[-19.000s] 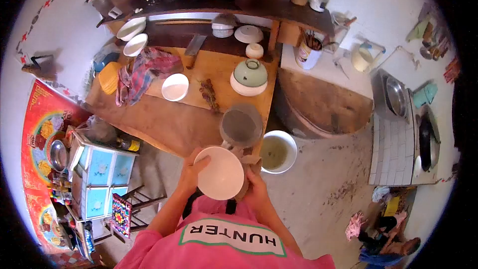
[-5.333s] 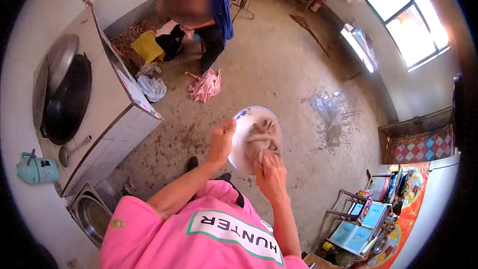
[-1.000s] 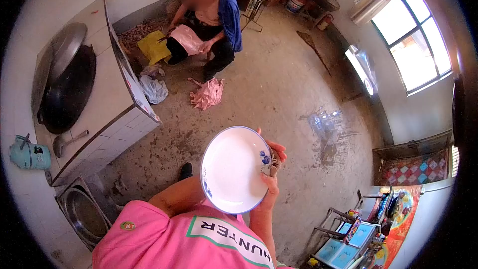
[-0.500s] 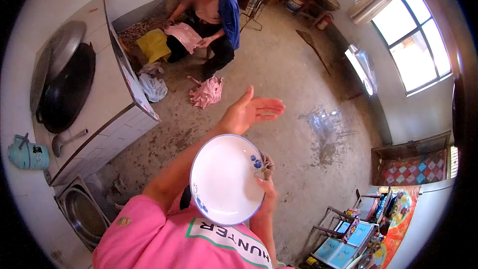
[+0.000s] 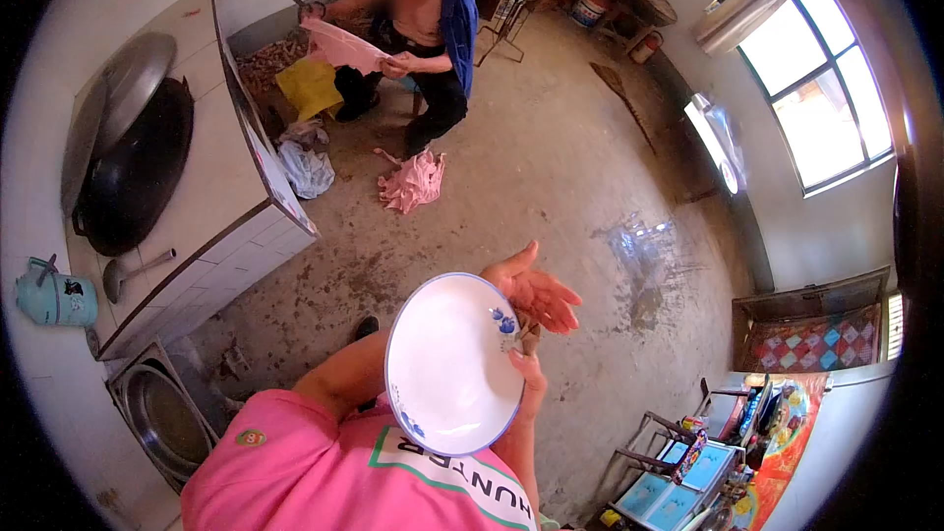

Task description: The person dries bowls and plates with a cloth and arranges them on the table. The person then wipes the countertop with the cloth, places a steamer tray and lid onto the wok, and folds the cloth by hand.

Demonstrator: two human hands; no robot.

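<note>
A white plate (image 5: 454, 364) with a blue rim and blue flower marks is held tilted in front of the pink shirt, its inner face towards me. My right hand (image 5: 529, 374) grips the plate's right edge, thumb on the front, together with a bunched grey-brown cloth (image 5: 528, 336). My left arm passes behind the plate, and my left hand (image 5: 539, 297) shows past its upper right edge, palm visible, fingers spread, holding nothing. Part of the cloth is hidden behind my right hand's fingers.
Ahead, a seated person (image 5: 418, 39) holds up pink fabric (image 5: 344, 47); more pink cloth (image 5: 413, 182) lies on the floor. At left is a tiled stove (image 5: 211, 187) with a black wok (image 5: 133, 172). A blue-and-white cabinet (image 5: 678, 487) stands lower right.
My left hand has come down from above the plate to beside its upper right edge. The plate has shifted slightly right and down. The seated person has raised the pink fabric.
</note>
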